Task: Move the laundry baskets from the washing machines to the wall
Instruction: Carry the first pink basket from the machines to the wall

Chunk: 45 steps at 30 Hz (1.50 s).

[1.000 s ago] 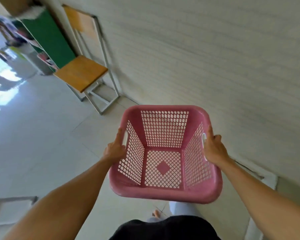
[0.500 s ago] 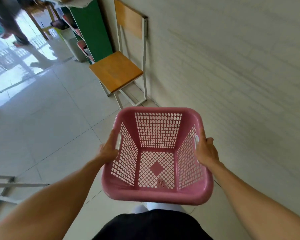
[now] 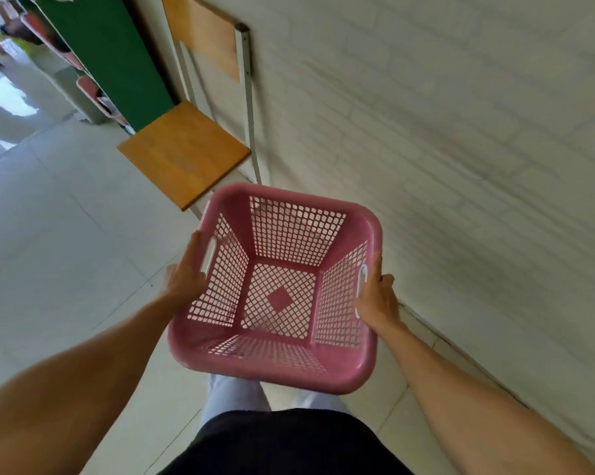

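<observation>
An empty pink laundry basket (image 3: pixel 326 370) with lattice sides hangs in the air in front of me, above the floor beside the white wall (image 3: pixel 460 149). My left hand (image 3: pixel 184 275) grips its left rim at the handle slot. On the opposite side, my right hand (image 3: pixel 378 296) grips the right rim by the other handle slot. The basket tilts slightly toward me, and nothing lies inside it.
A wooden chair (image 3: pixel 182 152) with a white metal frame stands against the wall just beyond the basket. A green shelf unit (image 3: pixel 114 56) stands behind it. Pale floor tiles (image 3: pixel 59 234) stretch to the left. My legs show below the basket.
The view has turned and I have come closer to the chair and wall. The basket stays held in both hands, now near the chair's seat.
</observation>
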Available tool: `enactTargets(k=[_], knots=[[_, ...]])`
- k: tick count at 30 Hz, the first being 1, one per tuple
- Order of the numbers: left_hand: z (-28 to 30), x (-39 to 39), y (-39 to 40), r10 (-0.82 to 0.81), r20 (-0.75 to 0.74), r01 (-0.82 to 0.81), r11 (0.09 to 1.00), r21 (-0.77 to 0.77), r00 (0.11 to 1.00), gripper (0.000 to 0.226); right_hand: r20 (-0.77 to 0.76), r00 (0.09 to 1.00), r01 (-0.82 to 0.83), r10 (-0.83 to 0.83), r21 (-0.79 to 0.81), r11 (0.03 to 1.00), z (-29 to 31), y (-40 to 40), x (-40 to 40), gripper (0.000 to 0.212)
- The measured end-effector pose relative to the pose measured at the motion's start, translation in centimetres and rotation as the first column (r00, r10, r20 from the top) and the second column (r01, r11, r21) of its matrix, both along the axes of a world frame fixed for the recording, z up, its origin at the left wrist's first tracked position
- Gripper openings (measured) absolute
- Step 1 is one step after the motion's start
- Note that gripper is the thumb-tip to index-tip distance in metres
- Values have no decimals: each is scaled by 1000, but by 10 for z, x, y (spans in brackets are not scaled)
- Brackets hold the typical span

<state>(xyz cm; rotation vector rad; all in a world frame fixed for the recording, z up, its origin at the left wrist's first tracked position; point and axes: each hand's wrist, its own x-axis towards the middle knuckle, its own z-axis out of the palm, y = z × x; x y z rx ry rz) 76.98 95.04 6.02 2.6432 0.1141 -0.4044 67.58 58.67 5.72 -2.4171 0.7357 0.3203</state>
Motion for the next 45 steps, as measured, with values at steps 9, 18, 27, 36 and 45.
enactTargets(k=[9, 18, 27, 36, 45], knots=[[-46, 156, 9, -327, -146, 331, 944, 7, 934, 92, -78, 942, 325, -326, -27, 945, -38, 52, 67, 83], [-112, 248, -16, -272, -259, 291, 956, 34, 927, 64, -198, 833, 523, -516, -18, 852, -100, 69, 114, 74], [-201, 296, -34, -286, -252, 294, 956, -4, 925, 45, -107, 826, 556, -554, -11, 831, -190, 70, 143, 71], [-252, 312, -39, -220, -150, 220, 975, -17, 964, 51, -111, 829, 549, -549, -29, 835, -245, 70, 156, 59], [-254, 340, -53, -171, -194, 186, 981, 60, 966, 36, -242, 832, 507, -500, -38, 861, -239, 61, 184, 53]])
